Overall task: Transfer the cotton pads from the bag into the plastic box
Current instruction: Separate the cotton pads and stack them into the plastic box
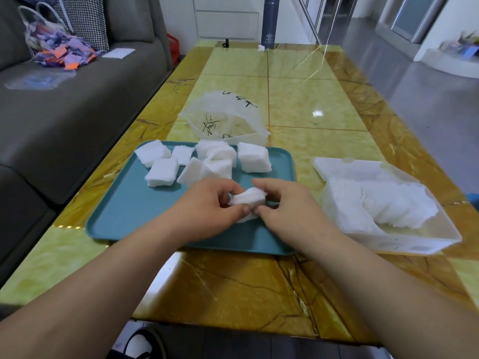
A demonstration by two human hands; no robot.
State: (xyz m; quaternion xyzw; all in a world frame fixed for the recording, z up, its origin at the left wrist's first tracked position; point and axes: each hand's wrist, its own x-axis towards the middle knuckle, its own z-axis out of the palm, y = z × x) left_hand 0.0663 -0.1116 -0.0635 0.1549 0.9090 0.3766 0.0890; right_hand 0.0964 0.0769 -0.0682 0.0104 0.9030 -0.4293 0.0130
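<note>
A small stack of cotton pads [248, 198] partly hides the fingertips pinching it: left hand [207, 206] and right hand [285, 206], both curled, thumbs nearly touching, over the tray [124, 211]. The plastic box [420, 246] to the right holds more pads.

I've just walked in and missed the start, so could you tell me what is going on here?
A person grips a small stack of cotton pads with the left hand and right hand over a teal tray. Several more stacks lie on the tray's far side. The open plastic box to the right holds many pads; the bag lies behind the tray.
</note>
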